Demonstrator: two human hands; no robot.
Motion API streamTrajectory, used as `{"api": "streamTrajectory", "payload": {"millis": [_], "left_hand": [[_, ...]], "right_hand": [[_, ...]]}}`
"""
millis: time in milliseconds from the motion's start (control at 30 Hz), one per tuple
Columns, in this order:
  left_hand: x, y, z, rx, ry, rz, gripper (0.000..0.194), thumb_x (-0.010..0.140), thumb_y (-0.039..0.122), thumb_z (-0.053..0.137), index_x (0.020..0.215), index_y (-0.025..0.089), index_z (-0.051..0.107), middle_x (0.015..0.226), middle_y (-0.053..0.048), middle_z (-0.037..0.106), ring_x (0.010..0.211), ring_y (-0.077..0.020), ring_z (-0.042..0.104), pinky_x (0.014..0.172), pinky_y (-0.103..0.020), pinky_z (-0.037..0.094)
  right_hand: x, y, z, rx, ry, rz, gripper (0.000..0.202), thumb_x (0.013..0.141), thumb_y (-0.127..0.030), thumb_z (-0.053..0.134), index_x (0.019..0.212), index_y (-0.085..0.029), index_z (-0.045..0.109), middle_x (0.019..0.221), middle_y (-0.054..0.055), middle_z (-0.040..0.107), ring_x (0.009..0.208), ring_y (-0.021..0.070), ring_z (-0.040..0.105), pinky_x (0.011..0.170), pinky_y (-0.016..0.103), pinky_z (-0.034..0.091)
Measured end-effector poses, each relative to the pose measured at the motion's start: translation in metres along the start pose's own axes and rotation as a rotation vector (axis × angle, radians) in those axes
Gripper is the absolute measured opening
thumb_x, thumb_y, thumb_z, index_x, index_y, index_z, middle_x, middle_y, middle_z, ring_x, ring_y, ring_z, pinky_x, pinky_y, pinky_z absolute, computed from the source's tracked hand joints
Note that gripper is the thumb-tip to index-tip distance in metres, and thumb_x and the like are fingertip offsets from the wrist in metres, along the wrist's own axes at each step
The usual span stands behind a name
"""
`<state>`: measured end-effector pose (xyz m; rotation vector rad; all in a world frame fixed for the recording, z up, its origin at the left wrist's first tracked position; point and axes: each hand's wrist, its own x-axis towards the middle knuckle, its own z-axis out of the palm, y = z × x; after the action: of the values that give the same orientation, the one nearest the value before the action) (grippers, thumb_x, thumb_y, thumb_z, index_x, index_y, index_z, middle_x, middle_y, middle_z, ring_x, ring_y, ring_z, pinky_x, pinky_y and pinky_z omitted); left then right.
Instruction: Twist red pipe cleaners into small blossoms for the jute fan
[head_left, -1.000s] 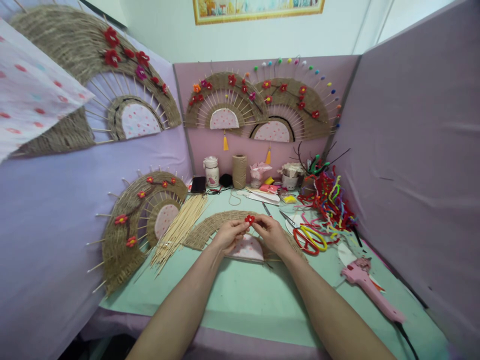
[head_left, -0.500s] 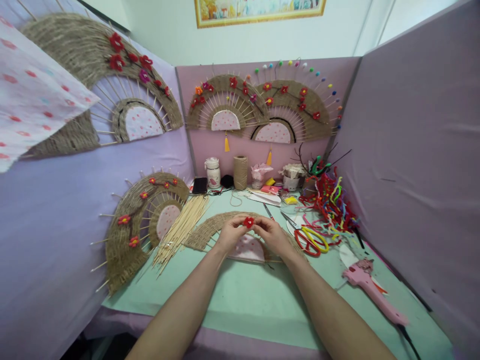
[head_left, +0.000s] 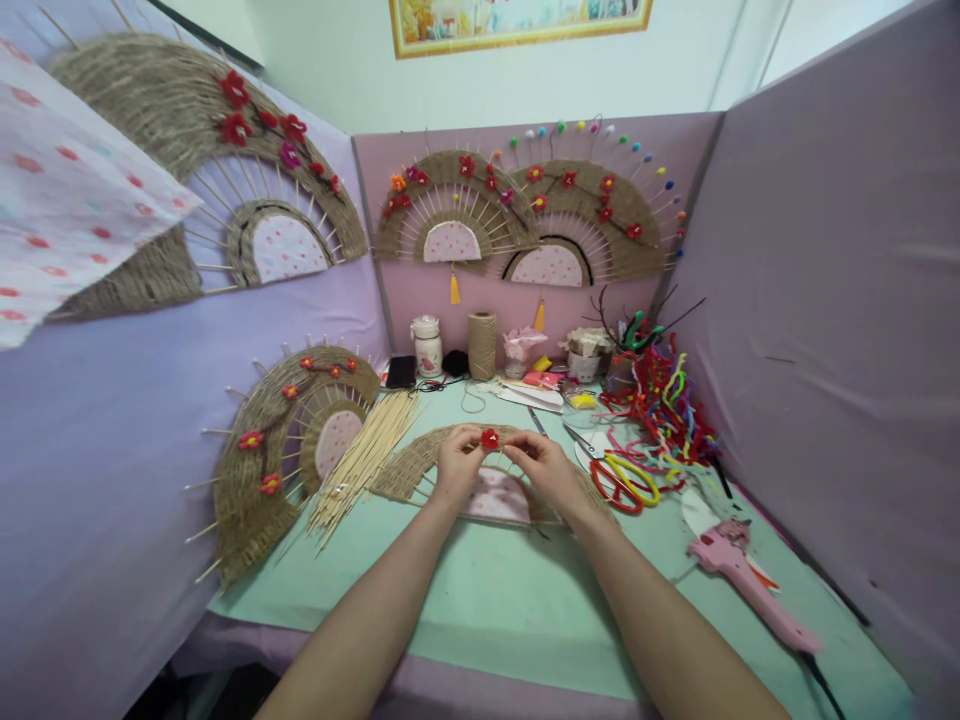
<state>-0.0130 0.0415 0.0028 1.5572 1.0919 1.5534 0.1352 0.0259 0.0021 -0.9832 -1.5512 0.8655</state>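
A small red flower (head_left: 490, 439) with a pale centre is pinched in the fingers of my left hand (head_left: 459, 462), above a twine-wrapped fan (head_left: 412, 462) lying on the table. My right hand (head_left: 541, 466) is at the flower's right side, thumb and fingertips drawn together; whether they hold the flower's edge or something tiny is too small to tell. Below my hands shows the fan's white half-round centre (head_left: 498, 497) with pink spots.
Bamboo sticks (head_left: 364, 465) and another flowered fan (head_left: 251, 485) are at the left. Scissors (head_left: 626, 482), a pink glue gun (head_left: 754, 585) and coloured pipe cleaners (head_left: 660, 400) lie right. A twine spool (head_left: 482, 346) and white jar (head_left: 427, 347) stand behind.
The red flower has shifted slightly left and up with my left hand. My right fingertips have moved a little away from its middle.
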Motion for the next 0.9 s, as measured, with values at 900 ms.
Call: {"api": "streamTrajectory", "payload": {"millis": [900], "left_hand": [[-0.003,-0.017,0.002,0.265,0.007,0.263,0.01,0.07,0.013,0.059,0.071,0.019,0.067,0.08,-0.003,0.057,0.085,-0.0172,0.051,0.077,-0.031,0.04]], "right_hand": [[-0.001,-0.005,0.004,0.15,0.108,0.272,0.031,0.068,-0.046,0.062,0.07,-0.015,0.066,0.05,-0.004,0.045,0.047,0.0084,0.036,0.045,0.022,0.027]]}}
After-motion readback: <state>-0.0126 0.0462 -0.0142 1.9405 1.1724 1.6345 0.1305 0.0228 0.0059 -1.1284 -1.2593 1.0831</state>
